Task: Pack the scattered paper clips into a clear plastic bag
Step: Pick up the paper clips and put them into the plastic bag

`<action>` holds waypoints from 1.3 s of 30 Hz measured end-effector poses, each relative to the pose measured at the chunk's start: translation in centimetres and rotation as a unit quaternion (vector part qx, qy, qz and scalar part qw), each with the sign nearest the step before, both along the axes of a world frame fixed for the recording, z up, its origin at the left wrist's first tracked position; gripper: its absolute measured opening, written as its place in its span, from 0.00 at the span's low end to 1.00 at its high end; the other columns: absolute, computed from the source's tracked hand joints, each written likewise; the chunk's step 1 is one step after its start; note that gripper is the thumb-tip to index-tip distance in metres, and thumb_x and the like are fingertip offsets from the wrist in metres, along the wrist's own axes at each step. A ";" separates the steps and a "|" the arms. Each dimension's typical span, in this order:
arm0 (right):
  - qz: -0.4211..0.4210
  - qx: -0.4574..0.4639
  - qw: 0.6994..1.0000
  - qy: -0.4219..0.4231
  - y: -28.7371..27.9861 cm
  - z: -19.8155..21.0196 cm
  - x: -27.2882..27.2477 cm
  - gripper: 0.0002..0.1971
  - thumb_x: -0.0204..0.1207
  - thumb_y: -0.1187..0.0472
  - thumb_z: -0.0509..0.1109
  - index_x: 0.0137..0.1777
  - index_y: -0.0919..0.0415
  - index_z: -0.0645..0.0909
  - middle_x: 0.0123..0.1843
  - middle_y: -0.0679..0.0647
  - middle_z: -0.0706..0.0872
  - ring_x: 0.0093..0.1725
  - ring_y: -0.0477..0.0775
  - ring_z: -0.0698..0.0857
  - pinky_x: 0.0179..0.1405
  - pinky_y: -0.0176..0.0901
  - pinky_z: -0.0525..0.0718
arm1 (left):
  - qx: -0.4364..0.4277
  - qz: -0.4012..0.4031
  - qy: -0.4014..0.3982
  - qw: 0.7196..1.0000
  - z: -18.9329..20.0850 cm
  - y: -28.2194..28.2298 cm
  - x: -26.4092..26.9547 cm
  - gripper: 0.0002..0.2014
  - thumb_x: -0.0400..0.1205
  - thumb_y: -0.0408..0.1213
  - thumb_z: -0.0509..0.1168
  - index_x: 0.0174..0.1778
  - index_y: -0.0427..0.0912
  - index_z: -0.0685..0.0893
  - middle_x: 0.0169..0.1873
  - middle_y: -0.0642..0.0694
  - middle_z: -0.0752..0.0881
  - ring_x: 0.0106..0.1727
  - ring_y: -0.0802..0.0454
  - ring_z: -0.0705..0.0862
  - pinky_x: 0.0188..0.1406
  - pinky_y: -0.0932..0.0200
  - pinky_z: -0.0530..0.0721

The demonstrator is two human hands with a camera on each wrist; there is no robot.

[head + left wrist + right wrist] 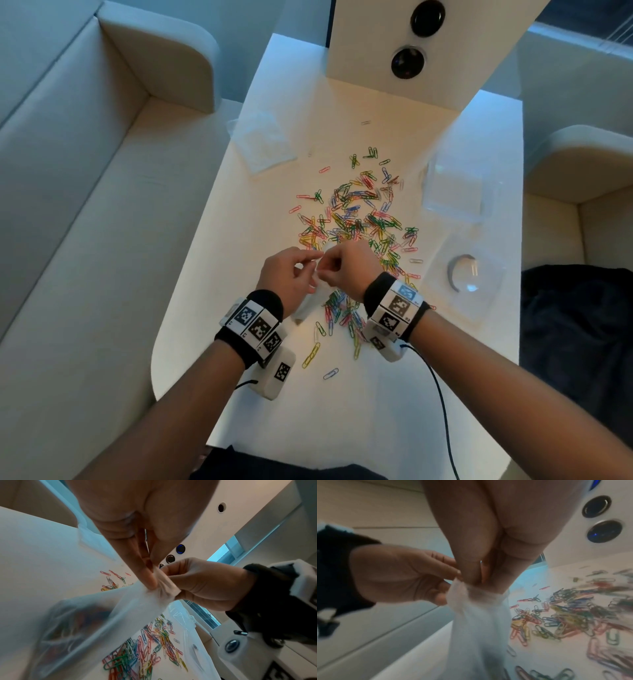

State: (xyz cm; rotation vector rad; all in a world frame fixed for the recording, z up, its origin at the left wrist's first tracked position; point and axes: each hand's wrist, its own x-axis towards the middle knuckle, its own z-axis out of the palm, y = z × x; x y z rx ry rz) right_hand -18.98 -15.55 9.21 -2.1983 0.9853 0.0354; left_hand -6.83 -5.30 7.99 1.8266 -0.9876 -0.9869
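Paper clips [359, 219] in many colors lie spread on the white table [239, 240]. Some sit inside the clear plastic bag [106, 615] (they look blurry through it). The bag hangs just above the table near the pile. The left hand [287, 274] pinches the bag's top. The right hand [349, 267] pinches the same top, touching the left hand's fingers [447, 566].

A thin, clear plastic bag [96, 616], gathered at its mouth and hanging lifted above the white table, holds some clips, while many small coloured wire paper clips [356, 219] lie scattered loosely across the tabletop beside it.
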 end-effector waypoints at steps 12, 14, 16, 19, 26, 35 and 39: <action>-0.161 0.040 0.984 -0.062 -15.6 -1.8 0.9 0.14 0.79 0.56 0.71 0.64 0.54 0.84 0.60 0.53 0.88 0.54 0.50 0.88 0.59 0.46 0.86 | -0.027 0.120 -0.022 0.992 2.5 1.2 7.7 0.13 0.85 0.30 0.64 0.63 0.44 0.88 0.28 0.53 0.85 0.20 0.61 0.81 0.26 0.70 0.81; -0.166 -0.035 0.985 -0.015 -19.5 -3.2 2.1 0.20 0.79 0.54 0.70 0.70 0.55 0.80 0.67 0.54 0.84 0.62 0.54 0.84 0.66 0.47 0.81 | -0.038 0.135 -0.037 0.989 2.0 0.8 8.8 0.13 0.85 0.30 0.64 0.62 0.43 0.88 0.29 0.49 0.85 0.21 0.60 0.81 0.26 0.71 0.80; -0.162 -0.079 0.984 0.014 -23.0 -4.4 3.7 0.25 0.80 0.53 0.68 0.75 0.57 0.74 0.75 0.58 0.77 0.71 0.58 0.78 0.71 0.47 0.74 | -0.039 0.139 -0.063 0.987 1.2 0.3 9.7 0.13 0.85 0.31 0.64 0.62 0.47 0.87 0.33 0.48 0.87 0.24 0.57 0.82 0.28 0.71 0.81; -0.163 -0.089 0.981 0.052 -27.5 -6.6 6.4 0.30 0.82 0.51 0.66 0.81 0.61 0.65 0.82 0.61 0.66 0.80 0.59 0.67 0.78 0.47 0.64 | -0.026 0.136 -0.056 0.989 -0.3 -0.2 10.4 0.13 0.84 0.34 0.66 0.63 0.49 0.87 0.33 0.46 0.88 0.25 0.59 0.82 0.31 0.63 0.86; -0.064 -0.122 0.970 0.202 -33.6 -10.4 11.6 0.33 0.84 0.44 0.56 0.84 0.60 0.55 0.85 0.60 0.56 0.82 0.65 0.61 0.79 0.61 0.63 | -0.014 0.099 -0.015 0.995 -2.9 -1.6 9.6 0.11 0.84 0.33 0.67 0.60 0.43 0.89 0.31 0.52 0.86 0.25 0.60 0.83 0.29 0.72 0.81; 0.044 -0.141 0.955 0.256 -27.8 -9.6 8.9 0.27 0.81 0.39 0.55 0.74 0.55 0.67 0.72 0.62 0.69 0.68 0.70 0.75 0.66 0.67 0.77 | -0.001 0.100 0.003 0.995 -4.0 -1.1 8.2 0.11 0.83 0.34 0.67 0.60 0.46 0.89 0.30 0.50 0.86 0.27 0.58 0.84 0.32 0.69 0.84; 0.051 -0.176 0.950 0.252 -22.3 -9.6 7.0 0.23 0.81 0.47 0.64 0.71 0.58 0.69 0.69 0.63 0.72 0.67 0.68 0.76 0.63 0.64 0.82 | 0.007 0.092 0.009 0.996 -3.9 -0.5 7.3 0.11 0.83 0.36 0.68 0.60 0.47 0.89 0.29 0.51 0.86 0.28 0.59 0.83 0.34 0.65 0.86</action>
